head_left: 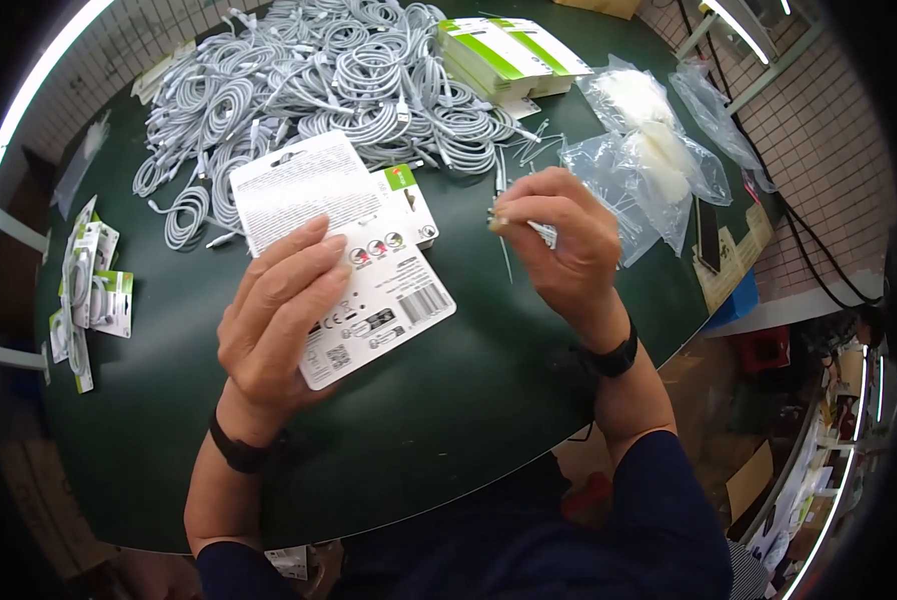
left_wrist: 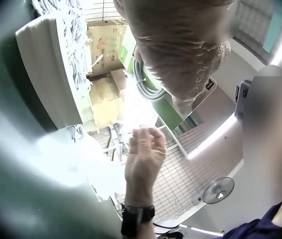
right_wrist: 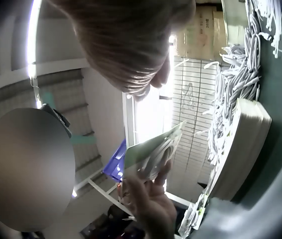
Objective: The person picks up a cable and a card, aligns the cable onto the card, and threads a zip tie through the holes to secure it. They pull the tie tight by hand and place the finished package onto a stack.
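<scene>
My left hand (head_left: pixel 283 310) grips a printed card (head_left: pixel 388 300) by its left side, fingers across the back face with icons and a barcode. In the left wrist view a coiled grey cable (left_wrist: pixel 146 84) lies against the card's green other face. To the right, apart from the card, my right hand (head_left: pixel 563 240) is raised with thumb and fingertips pinched on something small and pale, too small to identify. Thin white strands show beside and below those fingertips. Behind the held card sits a stack of cards (head_left: pixel 298 185) with dense text on top.
A heap of coiled grey cables (head_left: pixel 338 75) covers the table's back. Green-white card stacks (head_left: pixel 508 50) stand at the back right, near plastic bags (head_left: pixel 658 160) and a phone (head_left: pixel 707 238). Packed cables on cards (head_left: pixel 93 280) lie at the left edge of the green table (head_left: pixel 418 440).
</scene>
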The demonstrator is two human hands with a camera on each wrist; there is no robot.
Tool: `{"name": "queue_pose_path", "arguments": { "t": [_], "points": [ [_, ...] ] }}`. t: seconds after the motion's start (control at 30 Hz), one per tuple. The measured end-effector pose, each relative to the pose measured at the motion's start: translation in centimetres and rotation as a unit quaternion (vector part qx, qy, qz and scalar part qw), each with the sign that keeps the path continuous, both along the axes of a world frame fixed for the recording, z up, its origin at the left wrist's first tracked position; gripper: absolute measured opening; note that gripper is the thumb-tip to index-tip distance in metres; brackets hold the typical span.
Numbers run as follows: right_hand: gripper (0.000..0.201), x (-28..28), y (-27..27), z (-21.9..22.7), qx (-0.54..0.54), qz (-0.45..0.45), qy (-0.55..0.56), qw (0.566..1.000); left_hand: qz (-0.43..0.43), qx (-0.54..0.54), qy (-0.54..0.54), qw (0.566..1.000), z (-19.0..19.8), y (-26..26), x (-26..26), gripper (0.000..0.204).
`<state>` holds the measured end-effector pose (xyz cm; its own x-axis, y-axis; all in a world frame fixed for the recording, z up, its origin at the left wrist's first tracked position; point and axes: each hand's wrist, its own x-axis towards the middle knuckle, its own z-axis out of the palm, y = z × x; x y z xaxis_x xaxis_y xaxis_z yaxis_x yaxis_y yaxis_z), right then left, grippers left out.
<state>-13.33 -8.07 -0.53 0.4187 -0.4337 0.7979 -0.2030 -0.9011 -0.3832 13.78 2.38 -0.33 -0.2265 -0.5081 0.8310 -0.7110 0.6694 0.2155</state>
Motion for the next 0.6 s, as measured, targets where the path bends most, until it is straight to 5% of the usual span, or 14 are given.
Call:
{"name": "queue_pose_path", "arguments": {
  "t": [0.1,0.37,0.6],
  "points": [
    [0.015,0.3,1.6,0.1,0.009,0.082,-0.097,0.992,-0.027,-0.034,0.004,0.999,-1.4,-0.6,0.1,0.03],
    [0.015,1.6,4.9,0.3,0.153,0.245,-0.133,0.948,-0.032,0.002,-0.012,0.999,-1.8,-0.6,0.0,0.029],
    [0.014,2.0,5.5,0.0,0.196,0.27,-0.141,0.932,-0.028,0.005,-0.021,0.999,-1.9,-0.7,0.2,0.028]
  ]
}}
